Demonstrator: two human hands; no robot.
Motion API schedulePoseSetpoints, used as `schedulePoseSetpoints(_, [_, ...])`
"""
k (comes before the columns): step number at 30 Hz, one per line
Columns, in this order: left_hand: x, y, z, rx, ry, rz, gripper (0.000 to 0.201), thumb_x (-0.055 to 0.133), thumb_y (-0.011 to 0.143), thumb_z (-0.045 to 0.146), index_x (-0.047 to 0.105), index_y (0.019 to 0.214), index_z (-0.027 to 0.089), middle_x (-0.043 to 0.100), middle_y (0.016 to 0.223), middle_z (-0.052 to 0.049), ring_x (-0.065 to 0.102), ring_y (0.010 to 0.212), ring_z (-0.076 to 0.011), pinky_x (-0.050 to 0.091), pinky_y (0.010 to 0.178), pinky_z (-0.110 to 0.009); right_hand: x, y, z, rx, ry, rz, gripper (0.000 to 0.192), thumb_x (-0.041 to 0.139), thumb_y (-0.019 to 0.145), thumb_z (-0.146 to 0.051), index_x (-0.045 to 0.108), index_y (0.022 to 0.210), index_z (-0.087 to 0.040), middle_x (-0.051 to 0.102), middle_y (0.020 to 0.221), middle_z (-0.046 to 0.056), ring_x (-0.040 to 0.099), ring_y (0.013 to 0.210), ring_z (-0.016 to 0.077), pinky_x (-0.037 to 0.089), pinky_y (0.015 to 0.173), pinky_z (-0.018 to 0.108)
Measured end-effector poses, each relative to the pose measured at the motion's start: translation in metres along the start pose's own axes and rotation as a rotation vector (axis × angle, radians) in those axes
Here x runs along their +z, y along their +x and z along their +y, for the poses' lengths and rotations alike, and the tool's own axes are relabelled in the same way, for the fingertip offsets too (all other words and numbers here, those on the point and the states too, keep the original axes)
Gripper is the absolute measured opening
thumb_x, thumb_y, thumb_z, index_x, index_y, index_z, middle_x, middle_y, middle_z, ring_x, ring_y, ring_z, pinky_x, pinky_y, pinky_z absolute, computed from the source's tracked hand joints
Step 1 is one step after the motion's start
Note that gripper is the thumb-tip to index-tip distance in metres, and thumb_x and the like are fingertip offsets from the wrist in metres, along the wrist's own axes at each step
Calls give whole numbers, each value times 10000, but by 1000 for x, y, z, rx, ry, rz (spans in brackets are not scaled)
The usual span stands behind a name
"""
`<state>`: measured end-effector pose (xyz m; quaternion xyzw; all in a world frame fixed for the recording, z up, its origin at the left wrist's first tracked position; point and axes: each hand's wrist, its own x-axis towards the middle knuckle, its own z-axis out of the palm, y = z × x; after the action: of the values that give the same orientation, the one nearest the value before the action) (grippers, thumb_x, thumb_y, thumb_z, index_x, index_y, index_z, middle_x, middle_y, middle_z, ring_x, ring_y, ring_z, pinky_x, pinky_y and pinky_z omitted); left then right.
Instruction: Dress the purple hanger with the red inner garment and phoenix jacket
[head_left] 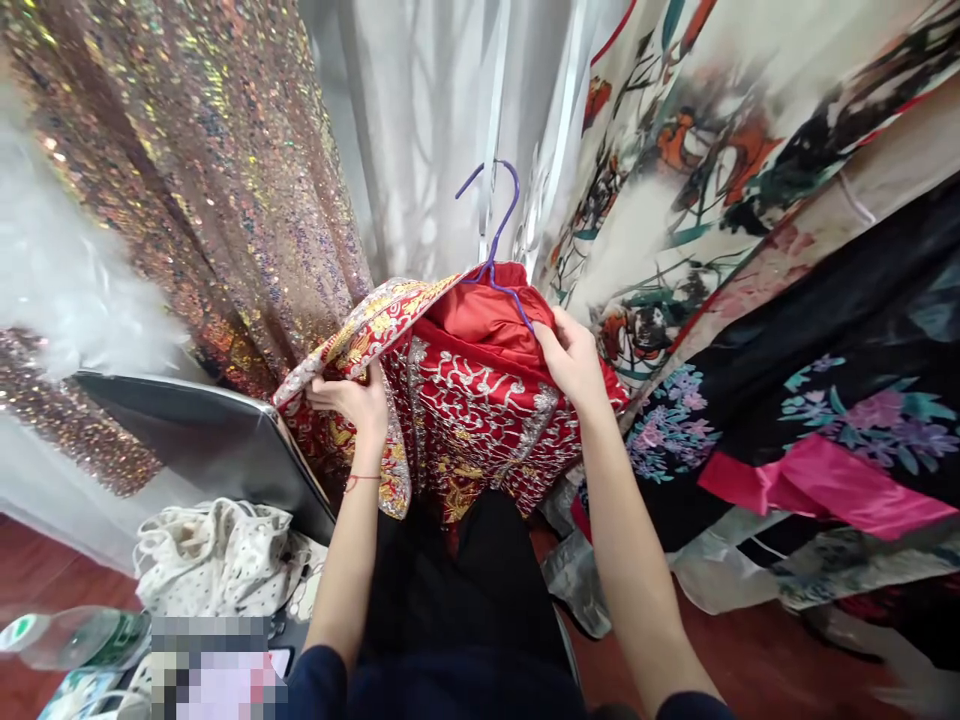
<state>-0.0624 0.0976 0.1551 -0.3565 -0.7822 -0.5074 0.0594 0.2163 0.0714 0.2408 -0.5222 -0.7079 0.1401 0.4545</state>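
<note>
Your right hand (574, 358) pinches the red embroidered jacket (465, 410) just below the purple hanger (496, 245), nearer its hook than your left hand (352, 400), whose fingers grip the gold-trimmed front edge (hanger's long axis slopes toward your right).

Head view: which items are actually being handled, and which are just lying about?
In hand:
- red embroidered garment, gripped by left hand and right hand
- purple hanger inside its neck

Lying about:
- sequin dress
- floral robe
- black floral garment with pink sash
- spotted white bag
- plastic bottle
</note>
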Motion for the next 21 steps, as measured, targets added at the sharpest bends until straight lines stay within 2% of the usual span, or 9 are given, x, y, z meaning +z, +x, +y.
schedulePoseSetpoints(3, [-9,13,9,24,-12,35,745,538,874,616,269,1294,63,362,1379,-333,310,1411,-423,170,1190,-617,1,-2,0,-4,68,145,331,441,916,-475,638,958,-212,649,887,43,578,858,235,492,854,371])
schedulePoseSetpoints(7, [-17,28,28,95,-101,21,977,669,750,683,215,1373,82,326,1450,-321,260,1447,-434,144,1202,-633,3,-3,1,-70,136,214,269,502,896,-432,630,832,-203,595,778,8,527,740,188,470,793,346])
schedulePoseSetpoints(10, [-12,42,35,104,-195,6,1022,646,777,670,162,1446,66,250,1529,-319,109,1523,-441,52,1228,-616,4,-3,0,-96,171,237,257,525,889,-411,597,759,-202,542,719,-15,484,683,161,444,747,323])
schedulePoseSetpoints(13, [-7,61,37,114,-215,-34,967,572,853,586,109,1504,40,172,1589,-305,-44,1553,-413,-35,1237,-589,0,-1,-1,-73,205,185,246,544,873,-405,592,742,-203,545,709,-19,496,688,160,438,743,310])
schedulePoseSetpoints(16, [-7,76,40,134,-169,-98,998,572,853,519,60,1519,-19,92,1609,-334,-118,1549,-409,-74,1230,-585,-9,3,2,-34,279,55,227,568,856,-409,645,803,-201,628,763,-8,573,772,189,464,801,320])
schedulePoseSetpoints(18, [-9,80,42,191,-119,-105,1053,635,806,537,94,1509,-32,92,1596,-358,-89,1544,-436,-62,1221,-612,-15,4,5,-18,318,-7,230,582,849,-412,677,855,-202,680,828,0,615,839,210,475,852,337])
schedulePoseSetpoints(21, [-13,82,38,326,-51,-81,1033,683,756,603,234,1465,0,186,1560,-353,13,1524,-476,27,1198,-667,-17,4,7,-28,310,-3,243,584,853,-413,699,880,-201,707,869,5,640,885,225,481,890,355])
